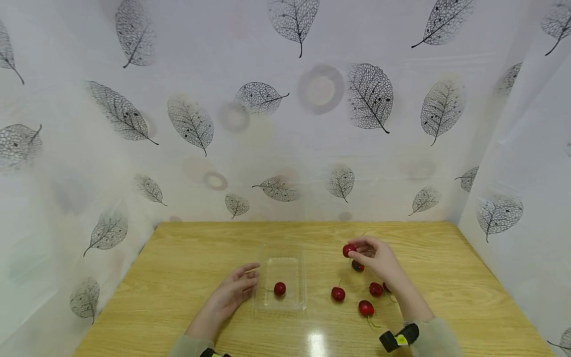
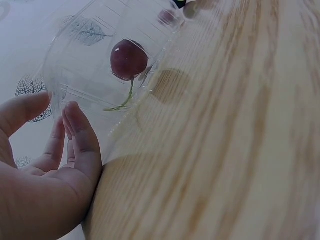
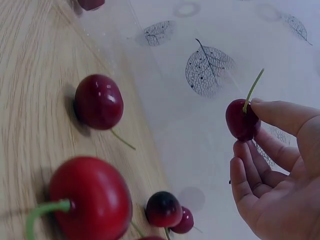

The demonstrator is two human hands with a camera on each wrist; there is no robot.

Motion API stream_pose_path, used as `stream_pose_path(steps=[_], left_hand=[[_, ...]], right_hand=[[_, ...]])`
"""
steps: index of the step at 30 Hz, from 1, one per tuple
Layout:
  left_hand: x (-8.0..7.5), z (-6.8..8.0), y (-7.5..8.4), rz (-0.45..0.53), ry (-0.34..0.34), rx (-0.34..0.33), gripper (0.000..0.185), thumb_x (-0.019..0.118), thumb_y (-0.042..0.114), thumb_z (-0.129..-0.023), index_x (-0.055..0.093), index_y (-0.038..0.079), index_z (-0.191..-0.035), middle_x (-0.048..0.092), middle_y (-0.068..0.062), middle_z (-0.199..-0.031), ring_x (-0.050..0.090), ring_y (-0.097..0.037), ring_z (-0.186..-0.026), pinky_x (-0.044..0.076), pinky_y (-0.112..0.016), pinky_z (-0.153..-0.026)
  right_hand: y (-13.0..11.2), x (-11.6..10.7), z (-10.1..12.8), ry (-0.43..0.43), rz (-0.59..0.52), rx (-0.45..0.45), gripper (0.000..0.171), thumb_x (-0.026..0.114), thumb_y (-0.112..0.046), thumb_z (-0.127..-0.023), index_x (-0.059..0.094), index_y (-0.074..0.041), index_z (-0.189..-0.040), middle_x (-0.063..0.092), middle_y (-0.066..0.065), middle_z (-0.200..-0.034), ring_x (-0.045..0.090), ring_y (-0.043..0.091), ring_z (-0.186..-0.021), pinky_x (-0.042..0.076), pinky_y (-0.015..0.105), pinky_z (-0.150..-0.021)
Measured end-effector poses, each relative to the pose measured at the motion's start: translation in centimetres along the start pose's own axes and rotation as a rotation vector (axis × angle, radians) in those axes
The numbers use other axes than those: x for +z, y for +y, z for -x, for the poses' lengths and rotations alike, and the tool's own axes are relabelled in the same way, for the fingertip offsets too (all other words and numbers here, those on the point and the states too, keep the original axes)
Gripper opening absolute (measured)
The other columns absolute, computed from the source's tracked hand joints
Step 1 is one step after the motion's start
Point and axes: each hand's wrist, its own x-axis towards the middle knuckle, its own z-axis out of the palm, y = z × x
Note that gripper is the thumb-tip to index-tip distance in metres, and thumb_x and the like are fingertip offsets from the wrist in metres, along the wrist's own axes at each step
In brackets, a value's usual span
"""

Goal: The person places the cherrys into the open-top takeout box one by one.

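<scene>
A clear plastic box (image 1: pixel 305 277) stands on the table, with one red cherry (image 1: pixel 279 289) inside. In the left wrist view that cherry (image 2: pixel 129 60) has a green stem. My left hand (image 1: pixel 235 289) is at the box's left side, its fingertips right at the wall. Thumb and fingertips of my right hand (image 1: pixel 376 256) pinch another cherry (image 1: pixel 349 250), raised over the table. Its stem points up in the right wrist view, where the held cherry (image 3: pixel 242 120) shows dark red. Below that hand lies a cherry with a blackish patch (image 1: pixel 358 266).
Several more cherries lie right of the box, among them one close to it (image 1: pixel 338 294), one nearer the front (image 1: pixel 366 308) and one beside the right forearm (image 1: pixel 375 289). A pale leaf-printed sheet (image 1: pixel 285 148) rises behind the wooden table (image 1: pixel 192 248) and along its sides.
</scene>
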Motion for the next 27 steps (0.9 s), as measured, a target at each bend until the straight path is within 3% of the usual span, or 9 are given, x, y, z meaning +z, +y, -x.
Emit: stream_pose_path(steps=[15,27], left_hand=[[0.0,0.1,0.1,0.014,-0.007,0.003,0.042,0.058,0.002,-0.106,0.052,0.009,-0.147,0.062,0.006,-0.117,0.063,-0.001,-0.092,0.055,-0.019,-0.088],[0.2,0.0,0.0,0.005,-0.002,0.001,0.041,0.059,0.002,-0.105,0.053,0.009,-0.145,0.06,0.005,-0.117,0.063,-0.002,-0.093,0.056,-0.019,-0.088]], right_hand=[[-1.0,2.7,0.0,-0.05,-0.074,-0.096,0.031,0.078,-0.007,-0.096,0.07,0.003,-0.124,0.074,0.019,-0.112,0.065,0.002,-0.093,0.058,0.021,-0.085],[-1.9,4.7,0.0,-0.112,-0.107,-0.059,0.032,0.078,-0.013,-0.097,0.071,0.0,-0.126,0.072,0.015,-0.116,0.065,0.009,-0.098,0.057,0.02,-0.09]])
